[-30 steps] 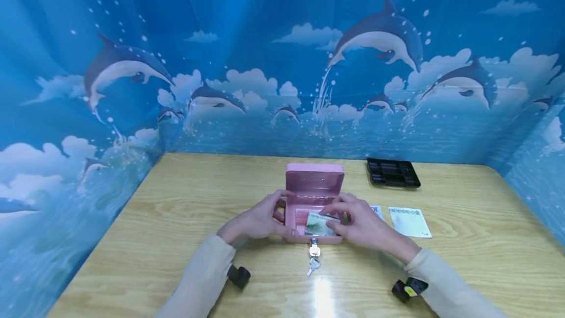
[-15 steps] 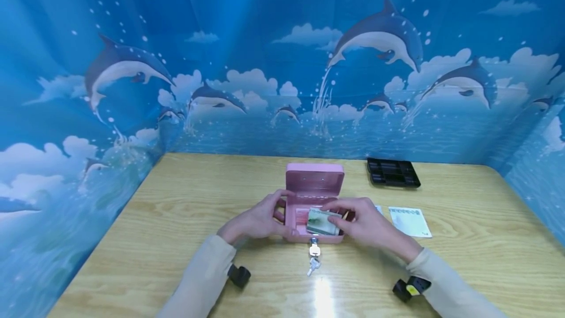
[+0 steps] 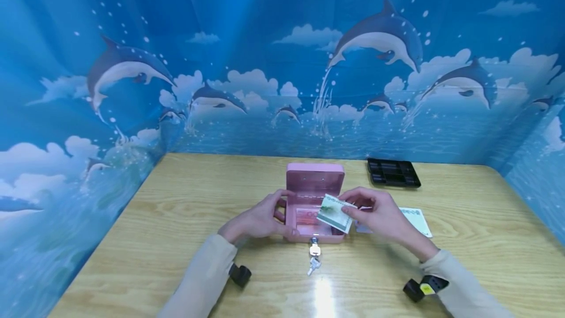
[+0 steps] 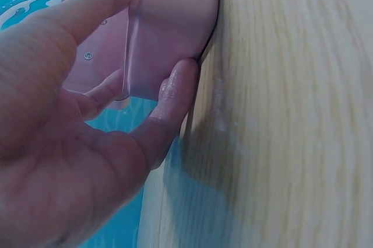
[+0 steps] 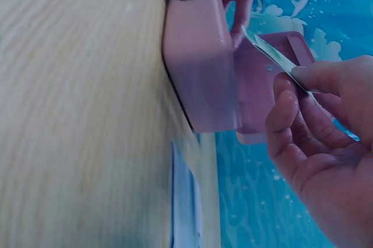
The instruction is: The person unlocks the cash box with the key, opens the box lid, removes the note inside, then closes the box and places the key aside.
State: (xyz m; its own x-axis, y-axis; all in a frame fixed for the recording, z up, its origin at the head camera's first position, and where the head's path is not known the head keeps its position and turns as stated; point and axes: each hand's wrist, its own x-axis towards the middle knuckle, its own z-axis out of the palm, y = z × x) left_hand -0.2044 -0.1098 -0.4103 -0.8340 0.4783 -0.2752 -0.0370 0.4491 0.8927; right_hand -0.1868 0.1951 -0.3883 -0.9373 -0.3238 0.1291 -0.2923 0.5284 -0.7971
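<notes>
A pink cash box (image 3: pixel 295 238) stands on the table with its lid (image 3: pixel 315 180) raised. My left hand (image 3: pixel 260 217) holds its left side, thumb at the front and fingers toward the back; the left wrist view has fingertips against the box's pink wall (image 4: pixel 175 20). With thumb and fingers, my right hand (image 3: pixel 381 215) pinches a green-and-white banknote (image 3: pixel 335 214), tilted above the box's right half. Red banknotes (image 3: pixel 304 217) lie inside. In the right wrist view the held note (image 5: pixel 271 52) appears nearly edge-on, apart from the box.
Two keys (image 3: pixel 314 259) hang at the front lock. Under my right hand lies a bluish note (image 3: pixel 363 227), partly hidden, and farther right a pale green note (image 3: pixel 417 221). A black compartment tray (image 3: pixel 394 179) sits at the back right. A dolphin-printed curtain (image 3: pixel 247 126) rises behind the table.
My right hand has lifted the green banknote out of the box, up and to the right, uncovering more of the red notes. My left hand stays on the box.
</notes>
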